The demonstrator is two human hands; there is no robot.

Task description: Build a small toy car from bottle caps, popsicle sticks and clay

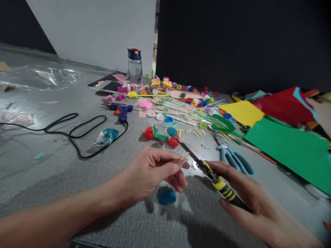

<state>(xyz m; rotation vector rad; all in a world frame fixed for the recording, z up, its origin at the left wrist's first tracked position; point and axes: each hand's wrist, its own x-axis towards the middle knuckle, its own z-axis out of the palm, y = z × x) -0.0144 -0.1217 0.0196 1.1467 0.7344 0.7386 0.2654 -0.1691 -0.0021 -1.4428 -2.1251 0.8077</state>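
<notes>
My left hand pinches a thin wooden stick between thumb and fingers. In my right hand is a black-and-yellow handled cutting tool, its dark blades pointing up and left. The blades meet the stick just past my left fingertips; whether they are closed on it is hard to tell. Beyond my hands stands a small model with red round parts, a green strip and a blue disc. A blue-green round piece lies on the table below my left hand.
A blue glue gun with a black cord lies at the left. Light-blue scissors lie on the right, near green paper. Sticks and coloured caps spread behind, with a water bottle at the back.
</notes>
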